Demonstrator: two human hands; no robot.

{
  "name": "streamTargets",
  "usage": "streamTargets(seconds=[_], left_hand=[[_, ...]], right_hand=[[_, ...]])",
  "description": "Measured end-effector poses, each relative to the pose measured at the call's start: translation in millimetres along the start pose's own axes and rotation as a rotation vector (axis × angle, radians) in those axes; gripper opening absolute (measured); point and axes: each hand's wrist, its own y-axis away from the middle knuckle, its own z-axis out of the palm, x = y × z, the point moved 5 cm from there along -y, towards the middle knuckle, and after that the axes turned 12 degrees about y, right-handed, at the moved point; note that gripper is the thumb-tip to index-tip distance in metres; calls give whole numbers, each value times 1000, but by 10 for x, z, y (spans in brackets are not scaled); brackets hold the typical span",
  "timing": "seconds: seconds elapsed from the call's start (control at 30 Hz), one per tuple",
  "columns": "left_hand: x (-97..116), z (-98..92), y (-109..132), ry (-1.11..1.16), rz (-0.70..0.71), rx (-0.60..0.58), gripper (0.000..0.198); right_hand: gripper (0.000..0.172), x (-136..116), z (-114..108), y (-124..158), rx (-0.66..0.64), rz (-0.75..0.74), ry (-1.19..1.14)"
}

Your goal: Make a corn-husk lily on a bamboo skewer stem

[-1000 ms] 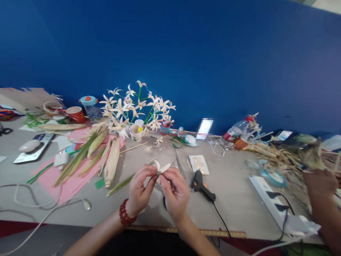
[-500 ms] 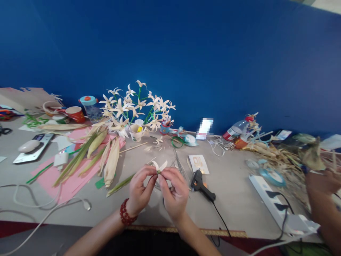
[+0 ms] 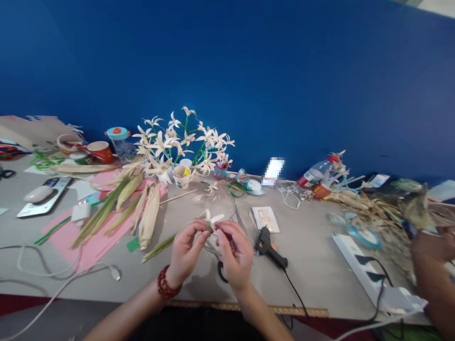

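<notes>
Over the middle of the grey table [image 3: 313,255], my left hand [image 3: 185,251] and my right hand [image 3: 232,251] meet fingertip to fingertip. Both pinch the base of a small cream husk flower [image 3: 212,220], whose petals stick up between the thumbs. A red bead bracelet [image 3: 164,284] circles my left wrist. A black glue gun [image 3: 267,244] lies just right of my right hand, and dark scissor handles [image 3: 221,272] show on the table under the hands.
A bunch of finished cream flowers in a cup [image 3: 182,176] stands at the back. Corn husks [image 3: 142,208] lie on pink paper at left. A white power strip [image 3: 369,274] lies at right. Another person's hand [image 3: 432,244] works among dried husks [image 3: 373,208] there.
My two hands have shifted slightly up and closer, turning the small flower; its petals now sit lower between my fingertips. The other person's hand has moved a little right.
</notes>
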Motion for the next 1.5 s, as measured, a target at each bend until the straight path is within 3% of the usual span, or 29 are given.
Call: streamTargets(seconds=[0.13, 0.23, 0.57, 0.7, 0.83, 0.9, 0.97, 1.03, 1.07, 1.17, 1.2, 1.37, 1.43, 1.5], left_hand=[[-95, -18, -10, 181, -150, 48, 9], [-153, -27, -4, 281, -213, 73, 10], [-207, -47, 6, 406, -292, 104, 9], [-226, -124, 22, 382, -310, 125, 9], [-262, -257, 41, 321, -330, 167, 14], [-281, -316, 47, 293, -341, 203, 16], [-296, -350, 47, 275, -346, 234, 17], [-306, -354, 39, 267, -347, 247, 19], [-310, -350, 34, 267, -348, 251, 20], [-316, -341, 14, 278, -349, 269, 20], [-315, -344, 5, 279, -345, 274, 19], [-301, -365, -35, 284, -299, 257, 17], [-301, -367, -41, 292, -287, 247, 15], [-302, -363, -43, 291, -276, 235, 13]], right_hand=[[12, 195, 24, 47, -13, 247, -154], [12, 295, 4, 57, 12, 339, -160], [26, 423, -255, -58, 115, 252, -250], [33, 504, -688, -126, 284, 260, -148], [41, 373, -1482, -216, 700, 38, 26], [42, 327, -1747, -250, 791, 6, 49], [37, 305, -1848, -250, 817, -17, 93], [27, 337, -1758, -227, 733, 3, 211], [22, 380, -1645, -215, 631, 34, 302], [29, 600, -1076, -147, 57, 118, 466], [34, 651, -896, -97, -79, 99, 479], [48, 730, -343, 76, -276, -42, 639], [34, 738, -208, 112, -358, -58, 669], [8, 738, -139, 132, -408, -50, 671]])
